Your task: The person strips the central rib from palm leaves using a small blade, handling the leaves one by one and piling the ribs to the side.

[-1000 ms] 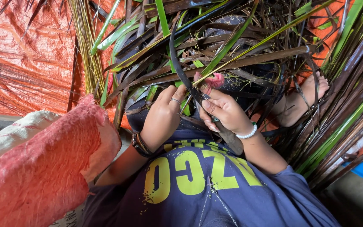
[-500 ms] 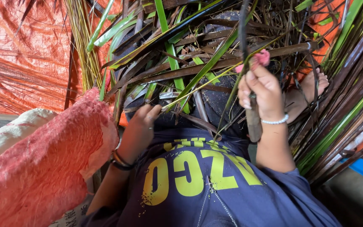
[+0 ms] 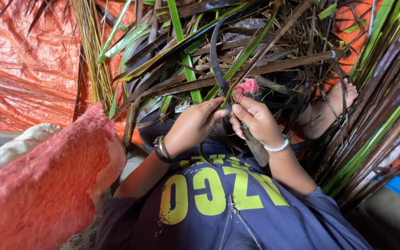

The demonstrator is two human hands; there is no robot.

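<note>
Hands meet over a lap heaped with palm leaves [image 3: 265, 69]: left hand [image 3: 193, 125] fingers pinch a dark leaf strip [image 3: 216, 60], right hand [image 3: 255, 121] fingers clamp a knife handle [image 3: 257, 149], pink cloth [image 3: 247, 86] above.

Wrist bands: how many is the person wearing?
2. A dark bracelet on the left hand wrist and a white bead bracelet on the right hand wrist. None seems hidden.
</note>
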